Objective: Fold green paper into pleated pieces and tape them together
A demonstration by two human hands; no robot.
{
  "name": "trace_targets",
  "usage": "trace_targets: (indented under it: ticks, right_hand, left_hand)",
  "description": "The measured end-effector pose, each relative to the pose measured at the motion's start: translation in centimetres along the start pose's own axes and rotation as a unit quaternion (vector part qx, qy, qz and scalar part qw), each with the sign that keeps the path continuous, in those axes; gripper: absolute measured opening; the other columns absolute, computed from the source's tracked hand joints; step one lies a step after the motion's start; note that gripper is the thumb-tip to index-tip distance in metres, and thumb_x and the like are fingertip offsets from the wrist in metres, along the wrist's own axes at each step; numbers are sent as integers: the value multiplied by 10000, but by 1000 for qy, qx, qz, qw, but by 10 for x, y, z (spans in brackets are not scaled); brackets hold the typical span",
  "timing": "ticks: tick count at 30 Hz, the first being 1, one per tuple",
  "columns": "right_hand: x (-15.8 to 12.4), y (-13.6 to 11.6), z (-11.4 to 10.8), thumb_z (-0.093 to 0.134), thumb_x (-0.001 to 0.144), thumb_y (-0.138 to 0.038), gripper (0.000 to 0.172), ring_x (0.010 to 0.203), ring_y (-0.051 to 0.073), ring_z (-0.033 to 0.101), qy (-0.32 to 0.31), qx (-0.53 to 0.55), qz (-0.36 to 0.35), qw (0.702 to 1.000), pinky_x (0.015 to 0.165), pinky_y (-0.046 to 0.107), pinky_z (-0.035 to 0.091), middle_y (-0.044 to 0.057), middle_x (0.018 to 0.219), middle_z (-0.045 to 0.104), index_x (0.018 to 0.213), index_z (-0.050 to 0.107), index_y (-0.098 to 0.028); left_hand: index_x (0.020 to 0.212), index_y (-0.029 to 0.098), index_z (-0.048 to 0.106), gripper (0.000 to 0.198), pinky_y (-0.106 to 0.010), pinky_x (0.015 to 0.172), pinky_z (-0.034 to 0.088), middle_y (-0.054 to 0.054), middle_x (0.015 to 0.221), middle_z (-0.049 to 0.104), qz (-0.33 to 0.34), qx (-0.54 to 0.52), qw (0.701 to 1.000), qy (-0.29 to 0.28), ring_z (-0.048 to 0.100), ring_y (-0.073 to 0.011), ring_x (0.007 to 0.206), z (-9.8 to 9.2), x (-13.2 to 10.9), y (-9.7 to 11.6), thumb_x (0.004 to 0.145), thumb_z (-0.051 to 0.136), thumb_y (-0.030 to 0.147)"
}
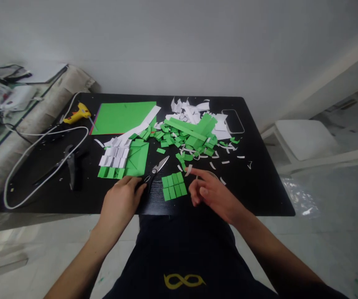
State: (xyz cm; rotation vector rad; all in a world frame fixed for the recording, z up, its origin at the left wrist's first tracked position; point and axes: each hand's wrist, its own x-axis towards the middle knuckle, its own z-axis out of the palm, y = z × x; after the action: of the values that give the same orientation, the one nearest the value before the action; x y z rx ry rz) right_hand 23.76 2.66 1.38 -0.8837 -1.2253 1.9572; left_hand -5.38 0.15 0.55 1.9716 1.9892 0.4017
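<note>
My left hand (125, 195) rests at the table's front edge with its fingertips at the dark handles of the scissors (155, 170), whose blades point away to the right. Its fingers are curled, and whether they grip the handles is unclear. To the right, my right hand (208, 189) has its index finger stretched out, touching or just beside a small white strip (189, 170). The other fingers are bent. Between the hands lies a block of small green paper pieces (174, 186) in two rows. A green folded sheet (138, 158) bears rows of white pieces (115, 155) and a green row (111, 172).
Green scraps (194, 135) and white scraps (189, 111) are heaped at the back. A phone-shaped outline (233, 121) lies at the right. At the left are a yellow glue gun (78, 113), pliers (70, 168), a looped white cable (8, 182) and large green sheets (119, 118).
</note>
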Motion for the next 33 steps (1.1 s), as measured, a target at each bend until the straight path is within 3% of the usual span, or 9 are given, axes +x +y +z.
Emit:
trace_targets:
  ticks: [3,7,11,14,19,23,27,30,33]
  right_hand:
    - [4,15,17,819,905,-516,634,623,122,487,-50,141,42,988,637,281,483,-60,737,549,1457,586,-308]
    - [8,31,27,844,893,-482,671,622,121,487,-50,152,63,985,623,276,470,-63,747,570,1482,568,-319]
    - [7,32,28,815,916,-428,683,625,122,501,-42,90,47,994,629,281,489,-69,757,551,1527,526,-333]
    - [6,29,30,731,977,-392,521,680,155,563,5,-97,-9,995,698,340,547,-33,804,590,1473,591,-319]
    - [11,35,36,579,1042,-272,530,1203,327,661,108,-444,-174,872,1087,598,540,143,1256,698,1566,499,-283]
    - [16,50,39,722,986,-398,703,1580,416,390,22,-555,-172,814,1273,683,365,211,1666,459,1614,457,-225]
    - [9,67,34,853,876,-506,937,1603,441,362,-38,-584,-141,798,1303,700,316,234,1686,447,1645,426,-186]
    - [-2,76,30,721,997,-269,618,1521,357,519,-38,-573,-169,801,1292,658,379,165,1551,628,1583,528,-239]
    - [-11,74,29,635,1050,-264,411,1412,333,631,15,-523,-208,826,1257,652,434,136,1439,713,1460,654,-268]
  left_hand:
    - [1122,229,772,263,-371,850,597,-89,1110,811,38,-215,976,17,765,-256,969,3,-2,20,1022,634,429]
    - [1037,204,761,233,-281,679,573,-53,899,789,18,-428,904,-8,715,-176,750,17,-5,51,982,678,415]
    - [869,194,731,200,-246,596,493,-6,739,704,-4,-463,886,14,597,-125,622,24,-6,63,947,706,376]
    - [814,192,711,220,-243,573,454,13,672,639,-8,-459,889,-7,536,-115,590,19,-7,60,941,703,371]
    - [735,187,673,279,-238,534,426,6,641,601,-37,-478,877,-39,518,-118,571,11,-12,46,923,696,392]
    - [797,183,683,236,-247,580,478,-7,695,640,-61,-529,846,13,562,-125,602,13,-16,32,957,687,357]
    - [900,191,687,170,-241,584,482,-8,744,647,-77,-606,789,67,572,-126,632,19,-17,26,989,692,335]
    - [914,194,678,141,-230,571,476,-4,749,642,-79,-634,766,70,573,-124,639,21,-16,28,986,705,312]
    - [926,196,678,126,-228,581,477,0,753,645,-81,-648,755,61,576,-120,643,21,-16,30,994,701,300]
